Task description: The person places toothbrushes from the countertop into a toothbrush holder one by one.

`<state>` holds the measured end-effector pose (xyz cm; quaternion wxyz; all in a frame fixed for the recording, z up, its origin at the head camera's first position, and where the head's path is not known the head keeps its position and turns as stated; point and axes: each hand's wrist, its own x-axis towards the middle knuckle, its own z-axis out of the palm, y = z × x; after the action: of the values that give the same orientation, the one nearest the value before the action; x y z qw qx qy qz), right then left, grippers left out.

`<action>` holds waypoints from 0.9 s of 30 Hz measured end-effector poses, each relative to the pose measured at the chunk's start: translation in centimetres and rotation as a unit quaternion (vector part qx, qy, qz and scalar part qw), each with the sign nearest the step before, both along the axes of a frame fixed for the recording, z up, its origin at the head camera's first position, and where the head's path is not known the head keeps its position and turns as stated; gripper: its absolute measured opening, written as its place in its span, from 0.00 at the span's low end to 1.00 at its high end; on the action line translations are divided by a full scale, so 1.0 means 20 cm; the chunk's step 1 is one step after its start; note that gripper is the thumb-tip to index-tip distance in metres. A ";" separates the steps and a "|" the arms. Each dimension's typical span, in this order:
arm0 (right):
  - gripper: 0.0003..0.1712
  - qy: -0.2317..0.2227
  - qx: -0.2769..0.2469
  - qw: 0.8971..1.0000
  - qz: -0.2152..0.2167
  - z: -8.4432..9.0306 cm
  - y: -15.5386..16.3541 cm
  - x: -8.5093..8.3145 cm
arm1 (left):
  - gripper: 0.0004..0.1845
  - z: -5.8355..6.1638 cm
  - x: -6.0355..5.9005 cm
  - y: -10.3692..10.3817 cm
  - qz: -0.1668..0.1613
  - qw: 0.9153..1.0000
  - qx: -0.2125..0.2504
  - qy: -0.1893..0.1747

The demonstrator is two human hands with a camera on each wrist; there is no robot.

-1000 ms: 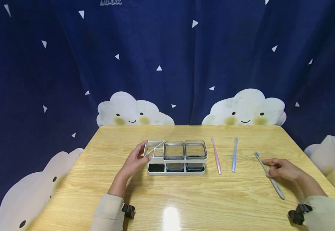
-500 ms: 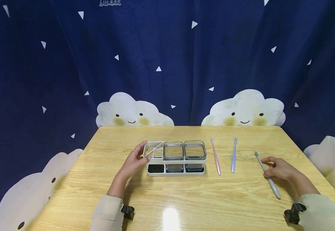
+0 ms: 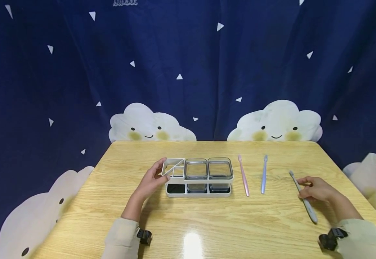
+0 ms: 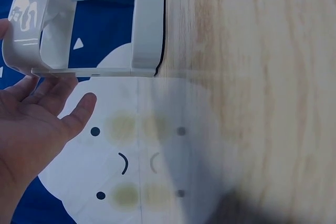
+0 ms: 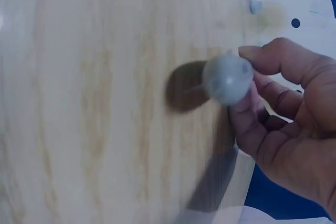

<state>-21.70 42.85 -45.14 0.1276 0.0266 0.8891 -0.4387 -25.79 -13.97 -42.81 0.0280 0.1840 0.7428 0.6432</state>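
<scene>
A white toothbrush holder stands on the table, with two clear square tumblers in its middle and right sections and a divided rack at its left end. My left hand holds that left end, thumb at the front and fingers behind; in the left wrist view, fingertips lie along the holder's glossy end. My right hand pinches a grey toothbrush by its handle, bristle head pointing away. The right wrist view shows the rounded handle end nearly end-on, its shadow falling beside it.
Between the holder and my right hand lie a pink toothbrush and a blue toothbrush, both with heads toward the back edge. The wooden table ends at a dark blue curtain with white cloud shapes.
My right fingers have closed on the grey toothbrush, and its head has shifted slightly right. My left hand stays on the holder, and the pink and blue toothbrushes lie as before.
</scene>
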 end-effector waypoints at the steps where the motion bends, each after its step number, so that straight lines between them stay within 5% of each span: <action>1: 0.35 -0.005 -0.007 1.000 -0.004 0.00 0.00 0.00 | 0.37 0.00 0.00 0.00 -0.002 1.000 0.001 -0.002; 12: 0.34 -0.016 -0.026 0.999 -0.014 0.02 -0.03 0.04 | 0.37 0.13 0.08 0.02 -0.016 0.999 -0.001 -0.030; 27: 0.36 0.002 -0.102 0.994 -0.040 0.05 -0.04 0.09 | 0.37 0.14 0.08 0.02 -0.017 1.000 0.002 -0.025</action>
<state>-19.95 42.11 -44.17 0.1103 0.0485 0.8379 -0.5323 -24.10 -13.49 -40.02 0.0568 0.1808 0.7373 0.6485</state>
